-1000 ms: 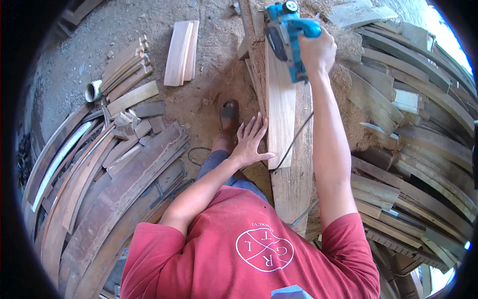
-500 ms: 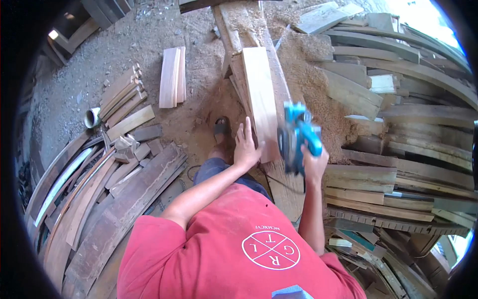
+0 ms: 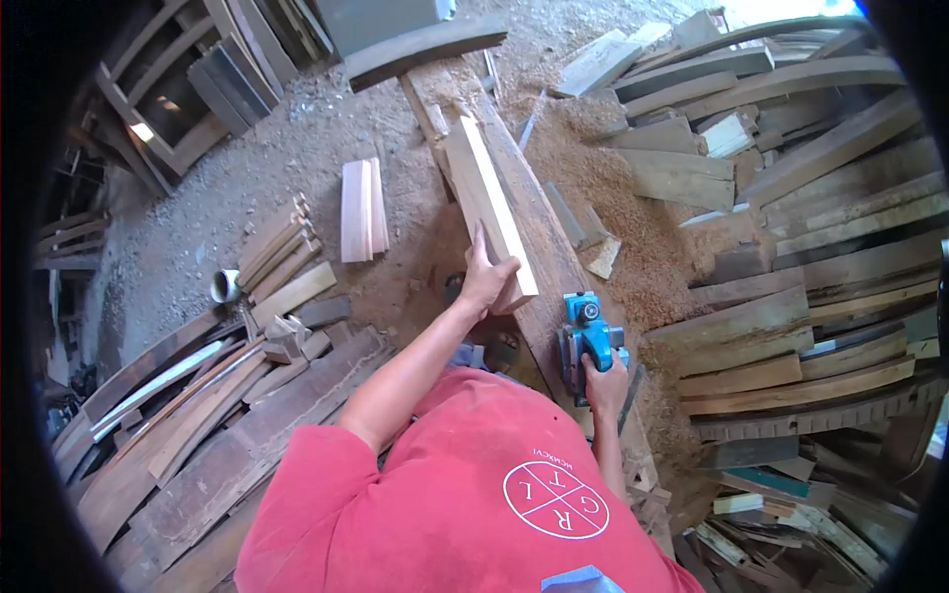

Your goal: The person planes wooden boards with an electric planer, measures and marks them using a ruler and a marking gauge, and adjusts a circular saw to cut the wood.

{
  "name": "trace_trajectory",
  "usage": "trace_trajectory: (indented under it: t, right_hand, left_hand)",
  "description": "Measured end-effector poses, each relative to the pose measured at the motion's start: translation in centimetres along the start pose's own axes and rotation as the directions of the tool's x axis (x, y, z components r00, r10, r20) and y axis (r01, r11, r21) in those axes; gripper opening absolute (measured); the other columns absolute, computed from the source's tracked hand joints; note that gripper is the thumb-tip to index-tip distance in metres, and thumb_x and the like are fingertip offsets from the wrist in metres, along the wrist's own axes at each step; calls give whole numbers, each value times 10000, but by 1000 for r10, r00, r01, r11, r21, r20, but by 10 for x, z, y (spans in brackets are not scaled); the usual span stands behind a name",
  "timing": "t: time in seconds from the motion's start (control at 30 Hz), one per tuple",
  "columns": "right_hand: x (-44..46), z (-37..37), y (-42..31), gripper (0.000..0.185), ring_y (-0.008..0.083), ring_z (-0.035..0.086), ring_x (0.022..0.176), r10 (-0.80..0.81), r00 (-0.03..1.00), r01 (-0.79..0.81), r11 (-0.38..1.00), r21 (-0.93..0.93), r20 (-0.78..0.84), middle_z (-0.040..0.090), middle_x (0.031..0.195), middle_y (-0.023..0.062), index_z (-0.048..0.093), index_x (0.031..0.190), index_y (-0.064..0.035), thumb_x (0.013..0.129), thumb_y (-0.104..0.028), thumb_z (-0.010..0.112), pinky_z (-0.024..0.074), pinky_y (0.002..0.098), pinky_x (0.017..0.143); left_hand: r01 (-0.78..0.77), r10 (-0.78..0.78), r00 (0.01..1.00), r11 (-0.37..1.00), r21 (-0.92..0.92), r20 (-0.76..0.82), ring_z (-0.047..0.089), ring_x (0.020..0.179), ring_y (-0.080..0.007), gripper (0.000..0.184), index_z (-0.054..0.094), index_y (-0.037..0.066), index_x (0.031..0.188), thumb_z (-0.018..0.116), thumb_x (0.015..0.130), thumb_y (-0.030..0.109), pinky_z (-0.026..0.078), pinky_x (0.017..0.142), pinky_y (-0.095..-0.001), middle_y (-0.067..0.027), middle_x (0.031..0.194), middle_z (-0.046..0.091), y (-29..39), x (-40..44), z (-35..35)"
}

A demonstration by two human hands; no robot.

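Note:
A teal electric hand planer (image 3: 583, 336) sits low on the right side of the long bench plank (image 3: 542, 222), with my right hand (image 3: 607, 380) wrapped around its handle. My left hand (image 3: 484, 279) grips the near end of a pale wooden board (image 3: 478, 185), thumb on one side. That board is tilted up, so a bright narrow edge faces upward, and it lies along the bench plank. Planer and board are apart. The fingers under the board are partly hidden.
A small stack of planed boards (image 3: 364, 211) lies on the ground left of the bench. Wood shavings (image 3: 633, 257) cover the ground at right, beside large piles of planks (image 3: 741, 331). Scrap wood (image 3: 237, 425) and a white pipe (image 3: 225, 286) lie at left. A curved beam (image 3: 425, 51) crosses the bench's far end.
My right hand has drawn the planer back toward my body, away from the board. My left hand, previously flat with fingers spread, now grips the board, which has turned up from lying flat.

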State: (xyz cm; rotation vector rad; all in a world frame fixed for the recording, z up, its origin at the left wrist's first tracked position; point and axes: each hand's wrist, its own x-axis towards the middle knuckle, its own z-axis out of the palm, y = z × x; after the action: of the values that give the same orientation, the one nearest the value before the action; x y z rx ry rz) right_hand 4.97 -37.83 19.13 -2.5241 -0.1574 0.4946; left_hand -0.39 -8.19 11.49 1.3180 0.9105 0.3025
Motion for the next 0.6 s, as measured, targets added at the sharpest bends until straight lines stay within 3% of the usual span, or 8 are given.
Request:
trace_trajectory:
  t: [0.03,0.07,0.1,0.13,0.17,0.27,0.47,0.6]
  right_hand:
    - [3,9,8,370,448,731,954,-11,1000,11,1000,21,4,764,985,247,753,1093,-21,851,-287,844,541,507,833]
    - [10,21,20,356,453,731,927,-89,996,90,995,30,-23,760,955,244,746,1074,-30,856,-293,845,546,509,815]
    - [16,29,26,343,458,730,899,-169,984,170,985,36,-50,756,924,241,739,1055,-38,860,-299,846,551,512,797]
    - [18,31,24,343,458,730,899,-184,982,186,981,46,-45,756,924,241,739,1055,-38,860,-299,846,551,512,797]
    - [20,34,21,345,463,727,899,-197,979,200,976,85,-42,754,922,244,730,1046,-31,861,-297,848,548,518,797]
    - [24,39,17,349,463,716,921,-208,978,208,972,110,-9,747,936,246,721,1044,-14,858,-280,848,536,526,820]
    - [32,48,30,363,478,700,946,-248,969,247,967,63,2,734,954,266,710,1044,7,854,-267,852,523,540,839]
    - [29,49,28,314,502,702,898,-298,954,299,954,36,-28,729,905,276,672,996,7,882,-236,836,527,557,789]
  left_hand:
    - [-15,15,1000,1000,14,-11,405,1480,-380,1164,68,175,1737,797,833,254,377,1229,-477,-251,1622,303,20,-11,-6]
    - [-15,37,997,953,-302,66,519,1338,-352,1059,123,128,1714,751,872,265,458,1147,-466,-212,1482,428,44,-27,-10]
    - [10,86,987,808,-589,134,634,1195,-325,961,179,82,1692,704,911,277,539,1066,-454,-174,1342,552,64,-40,-14]
    - [74,35,985,803,-591,171,673,1086,-268,757,369,63,1562,675,946,377,598,947,-447,-133,1231,584,78,-49,-18]
    - [59,41,987,805,-590,154,673,1086,-268,757,369,63,1562,675,946,377,598,947,-447,-133,1231,584,83,-53,-22]
    - [207,-59,970,717,-666,238,693,1039,-253,519,503,100,1361,632,1012,463,617,871,-453,-126,1155,620,108,-65,-26]
    - [208,-31,971,606,-768,239,710,979,-320,454,558,94,1288,474,1102,500,607,869,-495,-166,1085,662,116,-50,-27]
    - [229,-58,967,629,-743,249,705,966,-344,441,561,96,1296,397,1130,470,602,868,-512,-191,1095,672,118,-36,-30]
